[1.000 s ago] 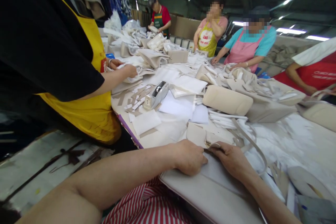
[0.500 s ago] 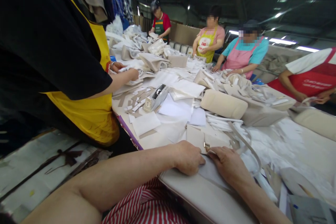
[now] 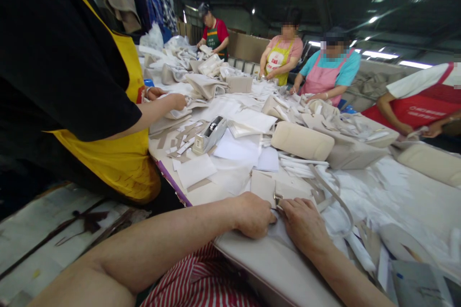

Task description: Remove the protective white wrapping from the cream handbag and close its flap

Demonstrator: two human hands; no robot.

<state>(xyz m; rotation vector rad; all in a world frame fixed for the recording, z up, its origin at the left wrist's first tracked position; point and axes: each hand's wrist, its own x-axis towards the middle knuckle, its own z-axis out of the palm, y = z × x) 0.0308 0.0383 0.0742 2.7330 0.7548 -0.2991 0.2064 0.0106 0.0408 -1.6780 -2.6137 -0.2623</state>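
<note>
Left hand (image 3: 254,214) curling its fingers on a flat beige leather bag (image 3: 273,259) (lying at the table's near edge), right hand (image 3: 304,223) pinching its small metal clasp (image 3: 278,197), grey tape dispenser (image 3: 210,135) sitting farther back.

A bag-making workshop: aproned workers (image 3: 329,74) line a long desk (image 3: 403,196) heaped with beige handbags (image 3: 302,140), straps and paper sheets (image 3: 237,146).

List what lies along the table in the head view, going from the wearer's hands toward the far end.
Left hand and right hand on a beige bag → bag flap → white paper sheets → tape dispenser → folded beige bag → person in a green apron.
</note>
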